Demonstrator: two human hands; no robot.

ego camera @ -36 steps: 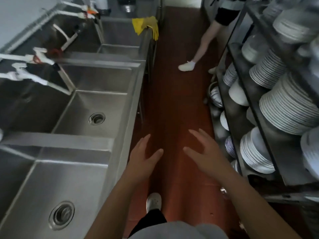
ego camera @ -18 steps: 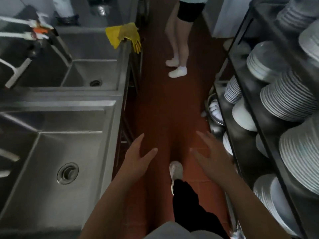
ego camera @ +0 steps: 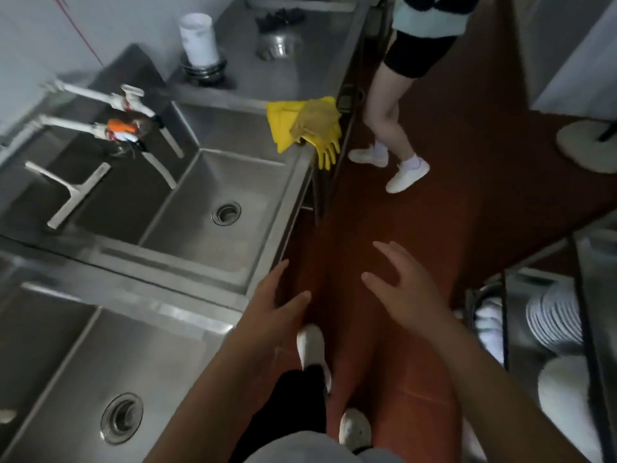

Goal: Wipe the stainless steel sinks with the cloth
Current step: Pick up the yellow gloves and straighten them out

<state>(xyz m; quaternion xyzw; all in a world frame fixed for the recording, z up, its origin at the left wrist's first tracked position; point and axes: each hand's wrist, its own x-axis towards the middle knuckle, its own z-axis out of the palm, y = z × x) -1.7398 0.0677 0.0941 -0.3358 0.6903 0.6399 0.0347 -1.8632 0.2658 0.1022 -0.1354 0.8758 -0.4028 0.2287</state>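
Note:
A yellow cloth (ego camera: 282,127) lies folded over the far right corner of the farther steel sink (ego camera: 253,182), under yellow rubber gloves (ego camera: 320,135) that hang over the front rim. A nearer steel sink (ego camera: 66,372) fills the lower left. My left hand (ego camera: 270,309) hovers with fingers spread just past the counter's front edge, holding nothing. My right hand (ego camera: 404,292) is also spread and empty over the red floor. Both hands are well short of the cloth.
White taps (ego camera: 130,105) jut over the far sink. A white container (ego camera: 199,38) and a metal strainer (ego camera: 277,45) stand on the counter beyond. Another person (ego camera: 394,105) stands in the aisle by the gloves. A rack with stacked plates (ego camera: 554,319) lines the right side.
I have walked forward along the aisle; the cloth and far sink are much closer. The other person has stepped nearer. Both hands stay spread and empty.

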